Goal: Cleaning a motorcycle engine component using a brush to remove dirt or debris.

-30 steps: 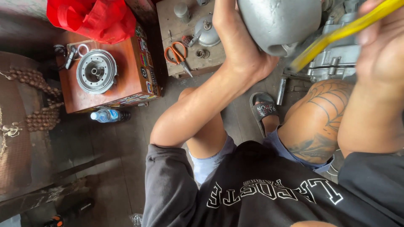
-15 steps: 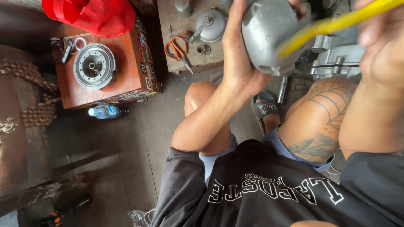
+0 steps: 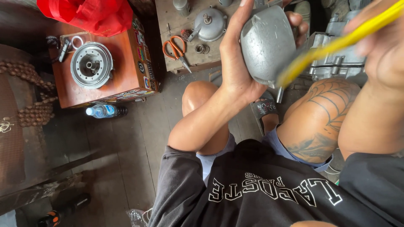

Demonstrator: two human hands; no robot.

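While my left hand [image 3: 235, 63] grips the grey metal cover [image 3: 267, 44], my right hand [image 3: 381, 46], just beside it, holds a yellow tool [image 3: 336, 44] touching it.

Left hand [image 3: 235, 63] grips grey metal cover [image 3: 267, 44] — right hand [image 3: 381, 46] holds yellow tool [image 3: 336, 44].

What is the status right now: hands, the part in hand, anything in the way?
Left hand gripping grey metal cover. Right hand holding yellow tool against the cover. Nothing between them; scissors lie apart on the bench.
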